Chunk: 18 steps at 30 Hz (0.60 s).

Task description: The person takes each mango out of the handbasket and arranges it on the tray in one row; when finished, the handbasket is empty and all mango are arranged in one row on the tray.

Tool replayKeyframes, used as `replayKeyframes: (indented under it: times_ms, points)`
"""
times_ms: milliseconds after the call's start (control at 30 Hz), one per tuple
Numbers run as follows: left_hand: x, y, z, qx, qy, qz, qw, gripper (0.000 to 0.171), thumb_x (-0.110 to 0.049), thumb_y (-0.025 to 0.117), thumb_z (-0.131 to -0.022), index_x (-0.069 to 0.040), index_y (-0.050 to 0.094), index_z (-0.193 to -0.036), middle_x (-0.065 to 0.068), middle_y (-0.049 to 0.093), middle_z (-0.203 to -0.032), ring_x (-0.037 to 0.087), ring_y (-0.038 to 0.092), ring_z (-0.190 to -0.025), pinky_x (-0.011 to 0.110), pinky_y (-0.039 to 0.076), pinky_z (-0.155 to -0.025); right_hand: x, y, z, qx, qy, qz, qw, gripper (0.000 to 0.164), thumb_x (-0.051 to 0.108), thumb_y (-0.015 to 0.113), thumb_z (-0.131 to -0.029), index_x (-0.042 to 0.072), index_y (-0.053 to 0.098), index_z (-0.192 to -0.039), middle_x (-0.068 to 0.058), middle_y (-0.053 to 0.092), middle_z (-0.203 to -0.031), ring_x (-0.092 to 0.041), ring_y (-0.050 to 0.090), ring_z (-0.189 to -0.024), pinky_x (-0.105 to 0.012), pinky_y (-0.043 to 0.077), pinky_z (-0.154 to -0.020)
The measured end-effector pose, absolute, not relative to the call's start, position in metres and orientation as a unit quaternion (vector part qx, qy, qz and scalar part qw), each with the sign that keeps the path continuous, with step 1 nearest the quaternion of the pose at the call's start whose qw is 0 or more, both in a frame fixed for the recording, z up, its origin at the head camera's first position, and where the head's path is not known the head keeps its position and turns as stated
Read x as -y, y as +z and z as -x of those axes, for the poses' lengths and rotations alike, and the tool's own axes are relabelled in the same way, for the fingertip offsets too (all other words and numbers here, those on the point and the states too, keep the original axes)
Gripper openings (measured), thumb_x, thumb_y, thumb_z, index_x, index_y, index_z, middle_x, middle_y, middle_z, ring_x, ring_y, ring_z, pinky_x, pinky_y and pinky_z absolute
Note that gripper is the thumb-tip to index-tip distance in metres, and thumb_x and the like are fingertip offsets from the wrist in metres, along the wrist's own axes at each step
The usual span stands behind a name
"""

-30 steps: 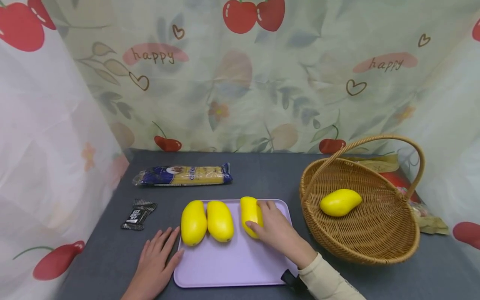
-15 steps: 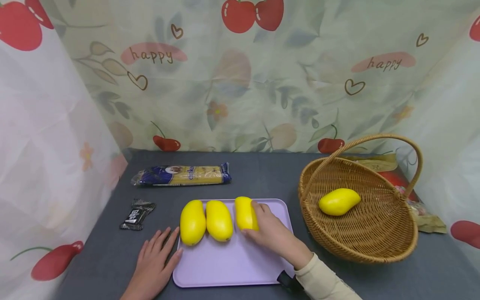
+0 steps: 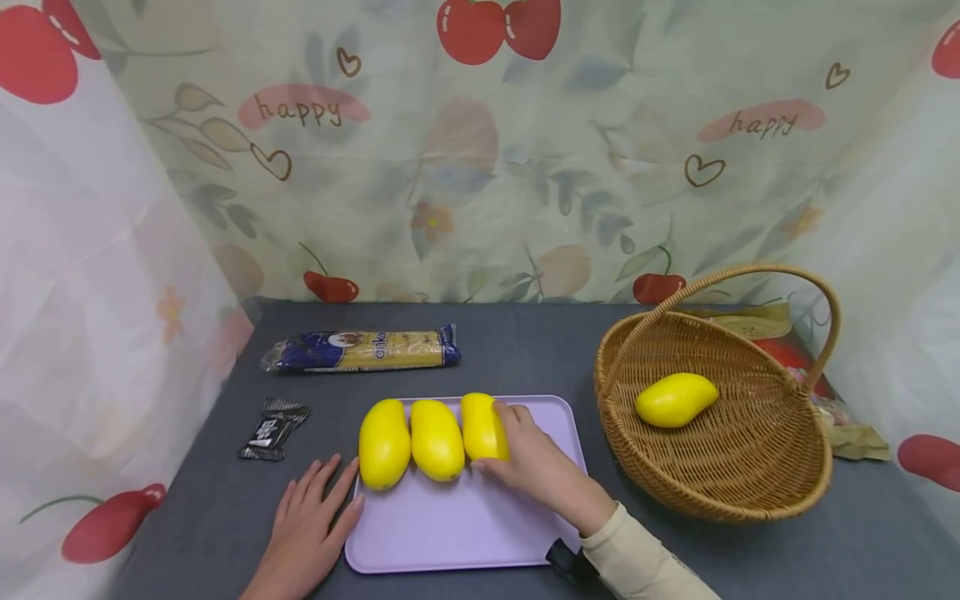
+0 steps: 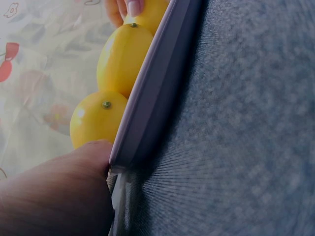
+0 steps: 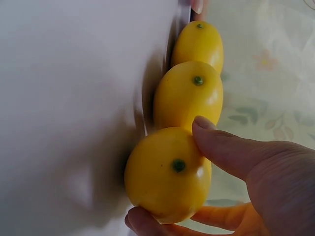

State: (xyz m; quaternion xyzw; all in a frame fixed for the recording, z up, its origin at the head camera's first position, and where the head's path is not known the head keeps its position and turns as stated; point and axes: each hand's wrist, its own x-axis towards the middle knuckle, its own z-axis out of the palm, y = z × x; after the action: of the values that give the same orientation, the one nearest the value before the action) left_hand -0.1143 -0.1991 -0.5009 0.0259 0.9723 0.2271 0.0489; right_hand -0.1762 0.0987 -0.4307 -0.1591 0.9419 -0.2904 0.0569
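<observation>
Three yellow mangoes lie side by side on a lilac tray (image 3: 450, 533). My right hand (image 3: 536, 467) grips the rightmost mango (image 3: 482, 427), thumb on one side and fingers on the other, as the right wrist view shows. That mango touches or nearly touches the middle mango (image 3: 437, 442). The left mango (image 3: 385, 446) lies by the tray's left rim. Flat beside that rim, my left hand (image 3: 311, 517) rests on the table with its fingers straight and its thumb at the tray's edge. A fourth mango (image 3: 675, 401) lies inside a wicker basket (image 3: 750, 467).
Behind the tray lies a pasta packet (image 3: 363, 351). A small black wrapped packet (image 3: 273, 429) is left of it, above my left hand. The basket with its tall handle (image 3: 780, 271) stands at the right, partly hiding a brown and red bag (image 3: 862, 442).
My right hand has slid the rightmost mango left across the tray, up to the middle mango. The left hand has stayed in place.
</observation>
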Motion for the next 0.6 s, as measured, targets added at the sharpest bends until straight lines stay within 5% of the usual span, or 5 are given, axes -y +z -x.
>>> replayKeyframes:
  times_ms: [600]
  points:
    - [0.1991,-0.4995,0.1143,-0.972,0.224,-0.021,0.062,0.072,-0.067,0.029,-0.095,-0.019,0.038,-0.148,0.019,0.030,-0.153,0.043,0.016,-0.141,0.069,0.005,-0.108,-0.0965,-0.4333,0.1767,-0.944,-0.285,0.160,0.049,0.083,0.030,0.078,-0.081,-0.006,0.034,-0.142,-0.029,0.044,-0.133,-0.035,0.058,-0.104,-0.048,0.050,-0.089]
